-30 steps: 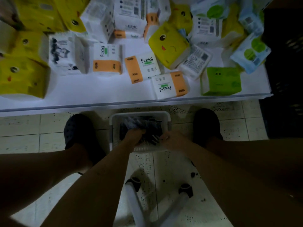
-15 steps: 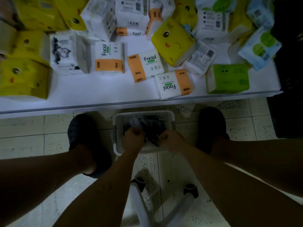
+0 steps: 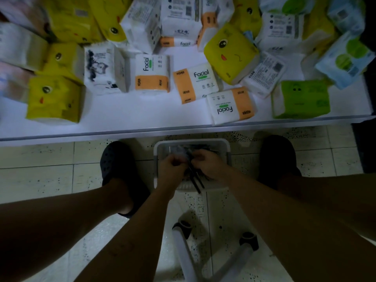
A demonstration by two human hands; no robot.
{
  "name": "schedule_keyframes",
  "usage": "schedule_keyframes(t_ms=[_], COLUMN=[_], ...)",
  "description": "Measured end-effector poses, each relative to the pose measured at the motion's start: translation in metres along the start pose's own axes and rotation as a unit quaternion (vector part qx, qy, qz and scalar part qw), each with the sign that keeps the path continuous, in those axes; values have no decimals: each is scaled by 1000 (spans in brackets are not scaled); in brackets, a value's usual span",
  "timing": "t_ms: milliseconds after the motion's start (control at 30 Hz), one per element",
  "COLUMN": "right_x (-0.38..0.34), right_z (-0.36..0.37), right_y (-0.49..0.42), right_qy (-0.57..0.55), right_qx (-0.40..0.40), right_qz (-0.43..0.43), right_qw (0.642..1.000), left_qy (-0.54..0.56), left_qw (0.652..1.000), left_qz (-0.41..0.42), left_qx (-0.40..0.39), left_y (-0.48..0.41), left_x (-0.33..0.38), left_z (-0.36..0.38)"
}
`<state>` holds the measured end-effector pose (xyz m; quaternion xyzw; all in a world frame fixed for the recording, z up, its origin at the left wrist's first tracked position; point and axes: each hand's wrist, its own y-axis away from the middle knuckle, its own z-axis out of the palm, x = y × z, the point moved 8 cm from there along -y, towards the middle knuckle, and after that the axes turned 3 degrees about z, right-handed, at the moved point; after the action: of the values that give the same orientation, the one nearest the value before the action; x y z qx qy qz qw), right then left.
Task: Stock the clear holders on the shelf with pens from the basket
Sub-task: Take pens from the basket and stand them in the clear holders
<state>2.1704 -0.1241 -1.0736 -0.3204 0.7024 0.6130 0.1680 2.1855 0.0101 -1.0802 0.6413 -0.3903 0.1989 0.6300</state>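
Note:
A white plastic basket [image 3: 223, 144] stands on the floor between my feet, with dark pens inside. My left hand [image 3: 173, 165] and my right hand [image 3: 207, 163] are both over it, fingers curled. Between them they hold a small bunch of black pens [image 3: 195, 181], whose ends slant down over the basket's near rim. The clear holders are not in view.
A white shelf [image 3: 132, 117] runs across the top, crowded with tissue packs: yellow [image 3: 54, 98], orange-and-white "Facial" [image 3: 195, 84], green [image 3: 301, 98]. My dark shoes [image 3: 116, 163] flank the basket on the tiled floor. White tube legs with black feet [image 3: 247, 240] stand close below.
Both hands have lifted out of the basket and drawn together. Black pens now hang between them over the near rim.

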Motion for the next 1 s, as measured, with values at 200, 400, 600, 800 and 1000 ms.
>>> schedule_keyframes(t_ms=[200,400,600,800,1000], right_x=[-1,9,-14,-52,-107], right_z=[-15,-30,-45,-62,-85], right_y=[8,22,61,101,158], right_qy=[-33,-45,-20,-50,-11], right_qx=[35,94,147,190,258], right_qz=[-7,35,-59,-110,-213], right_qw=[999,994,987,974,942], left_qy=[30,3,-73,-127,-119], left_qw=[999,999,988,977,957], left_qz=[16,46,121,168,264], left_qx=[-20,-2,-66,-42,12], left_y=[0,8,32,61,108], left_x=[5,25,61,117,187], left_z=[10,5,19,22,7])
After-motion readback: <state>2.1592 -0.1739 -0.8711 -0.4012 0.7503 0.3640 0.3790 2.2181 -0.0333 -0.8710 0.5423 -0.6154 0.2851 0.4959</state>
